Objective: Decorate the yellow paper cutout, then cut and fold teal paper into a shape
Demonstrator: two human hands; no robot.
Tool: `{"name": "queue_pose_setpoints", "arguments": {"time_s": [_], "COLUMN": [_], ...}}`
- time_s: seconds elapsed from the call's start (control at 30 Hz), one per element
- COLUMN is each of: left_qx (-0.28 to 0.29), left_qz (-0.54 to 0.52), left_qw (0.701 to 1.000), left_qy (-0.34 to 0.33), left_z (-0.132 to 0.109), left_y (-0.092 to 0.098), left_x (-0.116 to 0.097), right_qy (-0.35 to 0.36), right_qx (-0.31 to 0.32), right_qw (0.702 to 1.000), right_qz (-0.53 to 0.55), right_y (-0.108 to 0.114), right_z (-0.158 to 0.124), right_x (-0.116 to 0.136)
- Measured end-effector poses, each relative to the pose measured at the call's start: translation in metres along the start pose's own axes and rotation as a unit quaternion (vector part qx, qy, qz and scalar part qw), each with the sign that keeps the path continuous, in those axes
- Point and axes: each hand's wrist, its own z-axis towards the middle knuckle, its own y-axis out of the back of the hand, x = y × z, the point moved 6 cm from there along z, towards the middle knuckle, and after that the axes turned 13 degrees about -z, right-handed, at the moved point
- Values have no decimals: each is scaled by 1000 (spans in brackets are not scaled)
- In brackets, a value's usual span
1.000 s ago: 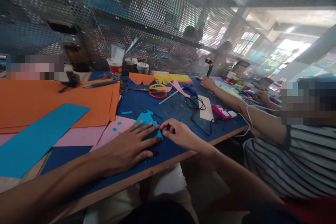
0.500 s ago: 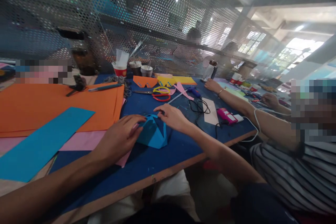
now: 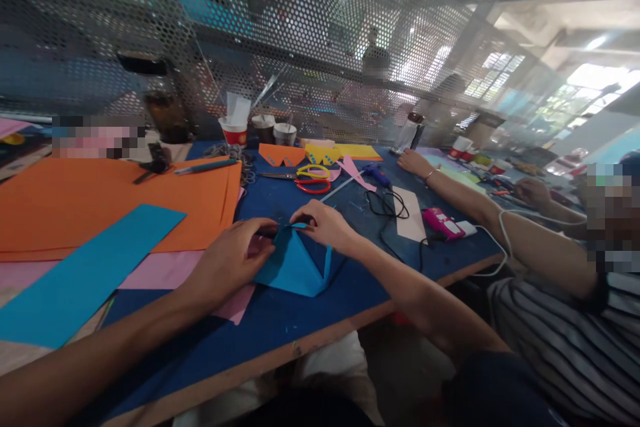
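A folded piece of blue paper stands on the dark blue tabletop in front of me, its sides creased into slanting faces. My left hand grips its left upper part, thumb and fingers bent round the edge. At the top, my right hand pinches a narrow blue flap between thumb and fingers. Just beyond the hands lie scissors with one yellow and one red handle. Left of my left hand, a flat blue paper strip rests across orange sheets and pink paper.
Orange and yellow cut papers lie behind the scissors, near paper cups. On the right are a blue glue gun with a black cord, a magenta box and a co-worker's arm. A perforated metal screen stands behind.
My right hand has closed on the top flap, where its fingers were looser before. The blue paper's right side has spread outward and toward me. The view has shifted slightly.
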Motion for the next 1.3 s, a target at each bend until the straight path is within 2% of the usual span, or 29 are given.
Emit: {"name": "queue_pose_setpoints", "arguments": {"time_s": [0.23, 0.4, 0.5, 0.57, 0.67, 0.77, 0.87, 0.93, 1.03, 1.1, 1.2, 1.3], "left_qx": [-16, -28, -31, -38, -56, -63, -75, -92, -112, -119, -119, -111], "left_qz": [-23, -56, -44, -40, -67, -102, -108, -109, -123, -136, -166, -195], "left_qw": [999, 998, 998, 998, 995, 991, 990, 988, 984, 981, 975, 966], "left_qy": [19, 23, 22, 20, 37, 52, 54, 57, 63, 66, 90, 129], "left_z": [2, 4, 4, 3, 2, 2, 4, 5, 8, 9, 10, 11], "left_y": [2, 3, 4, 6, 10, 14, 18, 22, 26, 28, 29, 27], "left_x": [0, 6, 6, 4, 3, 1, 0, 1, 4, 5, 7, 12], "right_qy": [32, 80, 72, 55, 16, -19, -12, 11, 114, 172, 165, 127], "right_qx": [-16, -1, 26, 21, -40, -160, -283, -309, -270, -183, -122, -104], "right_qw": [999, 985, 973, 971, 973, 970, 955, 950, 956, 967, 974, 977], "right_qz": [34, 153, 218, 232, 229, 182, 87, 32, -14, -50, -99, -138], "right_y": [2, 2, 0, 3, 22, 54, 80, 81, 61, 38, 17, 12], "right_z": [2, 3, 1, -1, -6, -25, -61, -85, -113, -120, -119, -112], "right_x": [7, 17, 20, 18, 10, 7, 20, 37, 70, 87, 92, 87]}}
